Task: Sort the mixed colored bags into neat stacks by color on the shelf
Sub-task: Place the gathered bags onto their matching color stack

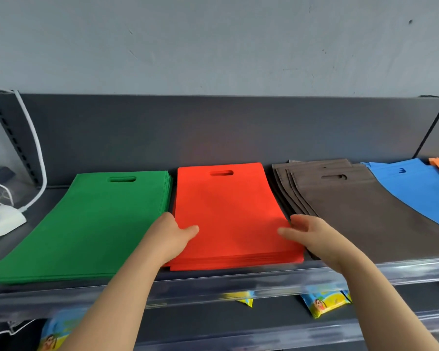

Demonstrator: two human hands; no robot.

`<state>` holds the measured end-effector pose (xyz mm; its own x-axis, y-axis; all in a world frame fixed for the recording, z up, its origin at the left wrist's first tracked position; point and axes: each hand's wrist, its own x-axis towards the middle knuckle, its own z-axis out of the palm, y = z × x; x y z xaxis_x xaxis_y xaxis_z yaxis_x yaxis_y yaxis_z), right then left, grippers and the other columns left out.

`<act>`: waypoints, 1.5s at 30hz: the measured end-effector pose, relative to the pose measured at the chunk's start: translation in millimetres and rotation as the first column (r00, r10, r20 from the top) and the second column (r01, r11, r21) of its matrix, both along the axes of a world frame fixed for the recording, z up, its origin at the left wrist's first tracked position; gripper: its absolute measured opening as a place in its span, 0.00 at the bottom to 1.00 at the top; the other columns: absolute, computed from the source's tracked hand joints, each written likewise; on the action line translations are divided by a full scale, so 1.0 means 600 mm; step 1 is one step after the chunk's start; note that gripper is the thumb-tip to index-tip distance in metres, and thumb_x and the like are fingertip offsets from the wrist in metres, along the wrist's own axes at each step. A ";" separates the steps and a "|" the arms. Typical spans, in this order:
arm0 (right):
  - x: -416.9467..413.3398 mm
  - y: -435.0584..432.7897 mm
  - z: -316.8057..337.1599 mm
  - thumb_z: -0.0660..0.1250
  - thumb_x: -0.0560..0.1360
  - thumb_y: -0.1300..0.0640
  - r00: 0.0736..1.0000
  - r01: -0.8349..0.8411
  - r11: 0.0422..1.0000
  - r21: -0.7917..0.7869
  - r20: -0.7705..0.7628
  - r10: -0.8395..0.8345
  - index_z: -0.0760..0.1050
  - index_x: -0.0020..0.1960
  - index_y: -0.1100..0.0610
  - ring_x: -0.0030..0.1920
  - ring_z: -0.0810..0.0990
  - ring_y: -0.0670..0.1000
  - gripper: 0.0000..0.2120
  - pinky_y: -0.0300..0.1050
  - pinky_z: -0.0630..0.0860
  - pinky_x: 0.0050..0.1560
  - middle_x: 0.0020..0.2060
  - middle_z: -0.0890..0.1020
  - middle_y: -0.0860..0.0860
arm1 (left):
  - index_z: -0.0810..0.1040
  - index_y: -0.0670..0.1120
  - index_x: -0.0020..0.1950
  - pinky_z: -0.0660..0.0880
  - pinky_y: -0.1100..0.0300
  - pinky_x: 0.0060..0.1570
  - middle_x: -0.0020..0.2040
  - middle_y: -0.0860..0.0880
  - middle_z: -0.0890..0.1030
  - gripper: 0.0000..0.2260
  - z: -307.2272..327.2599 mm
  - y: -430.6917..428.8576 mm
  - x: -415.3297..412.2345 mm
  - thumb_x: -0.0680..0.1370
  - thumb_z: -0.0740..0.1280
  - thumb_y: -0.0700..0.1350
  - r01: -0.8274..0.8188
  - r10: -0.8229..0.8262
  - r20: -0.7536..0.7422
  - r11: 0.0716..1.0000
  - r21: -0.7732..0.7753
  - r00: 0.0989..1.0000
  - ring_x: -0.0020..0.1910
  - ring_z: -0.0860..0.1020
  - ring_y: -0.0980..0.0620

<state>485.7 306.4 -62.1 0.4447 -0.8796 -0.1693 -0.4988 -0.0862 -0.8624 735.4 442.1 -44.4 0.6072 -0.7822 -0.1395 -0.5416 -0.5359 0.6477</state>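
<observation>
under grey wall (213,46), dark shelf (238,127)

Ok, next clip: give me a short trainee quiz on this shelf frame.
1. True or false: the brown stack is fanned out, its edges not lined up.
2. What colour is the stack directly left of the red stack?
3. The thumbs of the left hand and right hand lie: A on top of the red stack; B beneath it; C clear of it.
Key: 1 true; 2 green, the green stack; 3 A.
</observation>
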 end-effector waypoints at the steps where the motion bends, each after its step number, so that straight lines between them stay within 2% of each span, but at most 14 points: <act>1: 0.005 -0.009 0.001 0.71 0.72 0.48 0.998 0.053 0.998 -0.024 -0.019 -0.053 0.64 0.72 0.59 0.62 0.74 0.50 0.34 0.48 0.69 0.64 0.64 0.74 0.50 | 0.66 0.37 0.68 0.66 0.60 0.46 0.46 0.48 0.72 0.27 0.006 -0.011 0.003 0.78 0.65 0.54 -0.008 0.008 0.005 1.000 0.012 1.000 0.39 0.69 0.54; 4: 0.029 -0.028 0.009 0.68 0.75 0.49 0.996 0.068 0.997 -0.043 -0.058 -0.070 0.73 0.62 0.61 0.54 0.78 0.54 0.21 0.50 0.71 0.58 0.55 0.79 0.55 | 0.71 0.40 0.64 0.64 0.60 0.46 0.40 0.48 0.70 0.17 0.019 -0.049 0.012 0.80 0.63 0.48 0.001 0.000 -0.023 1.000 0.029 1.000 0.40 0.71 0.49; 8: 0.053 -0.054 0.015 0.64 0.77 0.55 0.983 0.104 0.990 -0.091 -0.143 -0.116 0.68 0.64 0.71 0.63 0.72 0.65 0.23 0.59 0.67 0.65 0.62 0.73 0.67 | 0.69 0.35 0.68 0.70 0.56 0.55 0.65 0.39 0.74 0.20 0.014 -0.087 0.024 0.80 0.61 0.46 0.006 0.001 -0.052 0.991 0.136 0.999 0.62 0.73 0.41; 12: 0.066 -0.082 0.011 0.64 0.77 0.56 0.978 0.126 0.989 -0.082 -0.156 -0.138 0.71 0.62 0.69 0.62 0.74 0.62 0.20 0.56 0.68 0.63 0.61 0.76 0.64 | 0.74 0.36 0.62 0.72 0.57 0.51 0.61 0.39 0.78 0.16 0.008 -0.121 0.038 0.79 0.61 0.44 -0.001 0.003 -0.016 0.990 0.142 1.000 0.56 0.77 0.41; 15: 0.074 -0.095 0.007 0.64 0.76 0.56 0.977 0.143 0.988 -0.060 -0.148 -0.151 0.71 0.61 0.69 0.56 0.77 0.62 0.19 0.51 0.72 0.54 0.55 0.79 0.62 | 0.78 0.36 0.55 0.75 0.53 0.51 0.56 0.39 0.80 0.11 0.011 -0.149 0.057 0.78 0.62 0.41 -0.048 0.053 -0.041 0.994 0.096 0.998 0.53 0.79 0.41; 18: 0.078 -0.108 -0.002 0.65 0.76 0.56 0.974 0.187 0.982 -0.027 -0.122 -0.188 0.73 0.57 0.69 0.41 0.73 0.54 0.17 0.45 0.65 0.42 0.40 0.75 0.56 | 0.78 0.39 0.56 0.75 0.51 0.57 0.57 0.41 0.80 0.10 0.006 -0.164 0.076 0.77 0.66 0.42 -0.104 0.106 -0.264 0.994 0.022 0.959 0.56 0.79 0.42; 21: 0.083 -0.113 -0.009 0.66 0.74 0.56 0.973 0.225 0.972 0.062 -0.074 -0.220 0.75 0.49 0.67 0.39 0.73 0.54 0.12 0.45 0.66 0.42 0.39 0.76 0.57 | 0.78 0.39 0.59 0.75 0.50 0.58 0.57 0.43 0.80 0.13 -0.002 -0.170 0.072 0.77 0.68 0.43 -0.131 0.111 -0.412 0.991 -0.019 0.904 0.56 0.79 0.42; 25: 0.088 -0.116 -0.012 0.64 0.73 0.60 0.970 0.242 0.963 0.115 0.010 -0.245 0.77 0.51 0.65 0.40 0.79 0.57 0.10 0.46 0.71 0.42 0.42 0.82 0.60 | 0.76 0.41 0.54 0.78 0.47 0.53 0.51 0.43 0.82 0.11 0.006 -0.177 0.059 0.74 0.71 0.42 -0.173 0.050 -0.451 0.956 -0.237 0.891 0.48 0.81 0.43; 29: 0.088 -0.108 0.011 0.61 0.75 0.66 0.930 0.258 0.965 0.041 0.261 -0.260 0.76 0.53 0.60 0.42 0.82 0.57 0.10 0.53 0.78 0.48 0.44 0.84 0.57 | 0.71 0.47 0.59 0.78 0.51 0.49 0.50 0.50 0.80 0.15 0.034 -0.153 0.053 0.75 0.70 0.44 -0.159 -0.034 -0.370 0.863 -0.479 0.928 0.48 0.80 0.50; 33: 0.086 -0.115 0.080 0.62 0.76 0.62 0.899 0.284 0.931 -0.231 0.401 -0.175 0.71 0.65 0.54 0.52 0.80 0.48 0.18 0.49 0.76 0.56 0.53 0.80 0.48 | 0.70 0.50 0.62 0.77 0.53 0.51 0.52 0.54 0.79 0.17 0.095 -0.129 0.056 0.75 0.70 0.45 -0.106 -0.083 -0.249 0.745 -0.659 0.965 0.49 0.79 0.54; 37: 0.090 -0.117 0.137 0.62 0.78 0.56 0.869 0.307 0.891 -0.334 0.480 -0.119 0.66 0.68 0.51 0.48 0.78 0.46 0.19 0.43 0.74 0.48 0.53 0.77 0.48 | 0.67 0.50 0.60 0.71 0.61 0.42 0.48 0.57 0.75 0.11 0.147 -0.116 0.056 0.80 0.63 0.49 0.011 -0.049 -0.035 0.719 -0.695 0.998 0.45 0.76 0.59; 39: 0.101 -0.108 0.148 0.61 0.79 0.51 0.860 0.313 0.885 -0.344 0.499 -0.110 0.65 0.67 0.52 0.51 0.77 0.45 0.18 0.44 0.73 0.51 0.54 0.77 0.47 | 0.64 0.48 0.58 0.67 0.63 0.37 0.45 0.58 0.73 0.08 0.150 -0.111 0.041 0.81 0.59 0.49 0.042 -0.021 0.040 0.736 -0.676 0.999 0.40 0.73 0.62; 42: 0.109 -0.090 0.149 0.59 0.80 0.50 0.853 0.343 0.869 -0.357 0.506 -0.128 0.66 0.63 0.54 0.47 0.74 0.38 0.15 0.37 0.69 0.44 0.50 0.76 0.42 | 0.62 0.49 0.57 0.68 0.59 0.45 0.49 0.54 0.74 0.07 0.130 -0.107 0.025 0.82 0.56 0.49 0.067 -0.009 0.088 0.731 -0.679 0.996 0.45 0.76 0.53; 45: 0.107 -0.082 0.150 0.58 0.80 0.48 0.838 0.358 0.868 -0.345 0.529 -0.136 0.66 0.61 0.53 0.46 0.74 0.37 0.13 0.39 0.68 0.44 0.48 0.75 0.41 | 0.62 0.49 0.59 0.67 0.59 0.48 0.55 0.52 0.73 0.08 0.127 -0.104 0.026 0.82 0.56 0.49 0.082 -0.017 0.098 0.706 -0.704 0.995 0.49 0.73 0.54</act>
<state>550.0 257.5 28.0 0.1271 -0.9045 0.4071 -0.0938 -0.4196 -0.9029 750.9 379.6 31.9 0.5482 -0.6613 0.5120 -0.6198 0.0898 0.7796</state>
